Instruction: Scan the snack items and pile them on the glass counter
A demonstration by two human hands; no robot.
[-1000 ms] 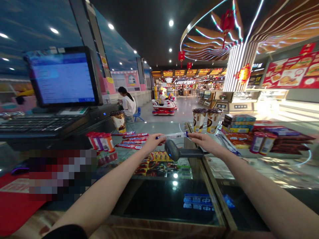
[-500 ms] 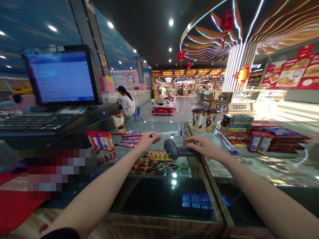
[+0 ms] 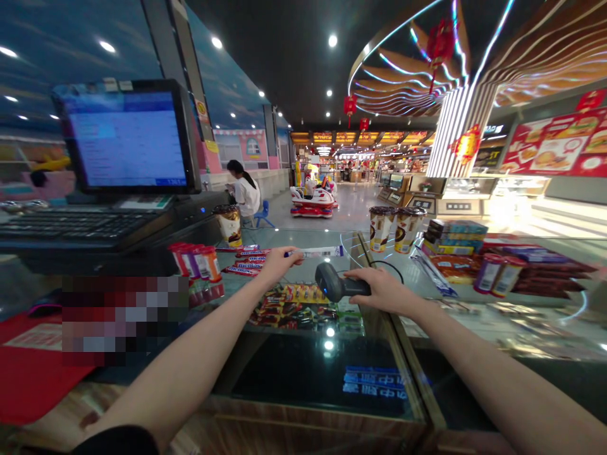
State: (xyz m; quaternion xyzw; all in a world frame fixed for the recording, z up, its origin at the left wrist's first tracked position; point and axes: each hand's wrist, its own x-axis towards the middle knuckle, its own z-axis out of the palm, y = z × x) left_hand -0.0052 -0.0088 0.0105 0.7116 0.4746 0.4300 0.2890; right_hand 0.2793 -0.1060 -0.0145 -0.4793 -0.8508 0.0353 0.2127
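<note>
My left hand [image 3: 277, 263] grips the left end of a long white and blue candy roll [image 3: 318, 252], held level above the glass counter [image 3: 303, 379]. My right hand [image 3: 382, 289] is closed around the handle of a dark barcode scanner [image 3: 332, 283], whose head points left, just below the roll. The scanner's black cable loops behind my right hand. Red Mentos rolls [image 3: 249, 256] lie on the glass just left of my left hand.
A till screen [image 3: 128, 142] and keyboard [image 3: 71, 224] stand at the left. Small candy tubes [image 3: 196, 261], paper cups [image 3: 397, 227], stacked boxes [image 3: 455, 234] and snack packs [image 3: 535, 268] sit on the counter. A person sits on a blue stool [image 3: 241, 193] beyond.
My right hand let go of the roll's right end, dropped to the scanner and closed around its handle, lifting it. My left hand kept the roll, now held alone.
</note>
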